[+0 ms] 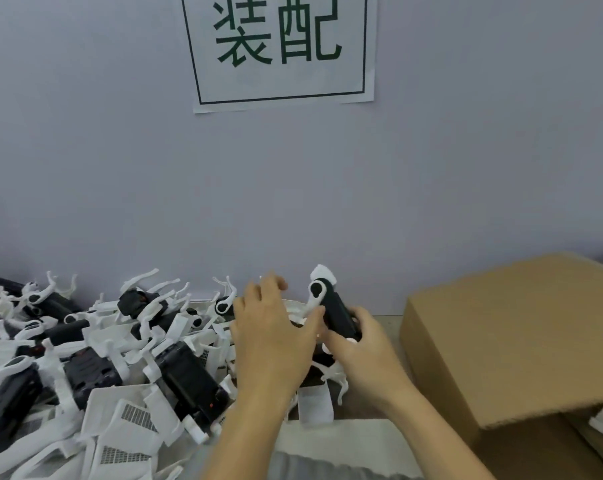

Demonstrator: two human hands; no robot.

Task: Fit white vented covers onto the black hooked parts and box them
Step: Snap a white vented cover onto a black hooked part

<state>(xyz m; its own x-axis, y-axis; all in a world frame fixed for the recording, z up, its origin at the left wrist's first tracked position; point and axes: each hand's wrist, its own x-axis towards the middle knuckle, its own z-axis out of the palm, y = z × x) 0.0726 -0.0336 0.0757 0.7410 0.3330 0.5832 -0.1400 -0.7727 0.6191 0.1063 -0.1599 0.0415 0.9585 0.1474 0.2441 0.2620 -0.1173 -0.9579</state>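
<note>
Right now we have one black hooked part (334,311) in the right hand (364,355), held above the bench centre, just left of the cardboard box (522,341). Long axis runs tilted: lower end down-right inside the palm, upper end up-left toward the wall, with its white hook end (322,275) topmost. Right fingers are curled round the lower body; thumb lies along its near side. Our left hand (274,336) sits just beside it on the left, fingers straight and spread, back of hand to the camera, thumb tip touching or nearly touching the part, we can't tell which; it grips nothing we can see. Whether a white cover is already on this part is not clear. Under and left of the hands is the pile of loose parts (95,362): black bodies with white hooks mixed with white vented covers (133,419), grilles facing up on the nearest ones. Box flap (535,323) hangs open over the box at right. Paper sign (279,46) with green characters is on the grey wall (85,150) behind.
</note>
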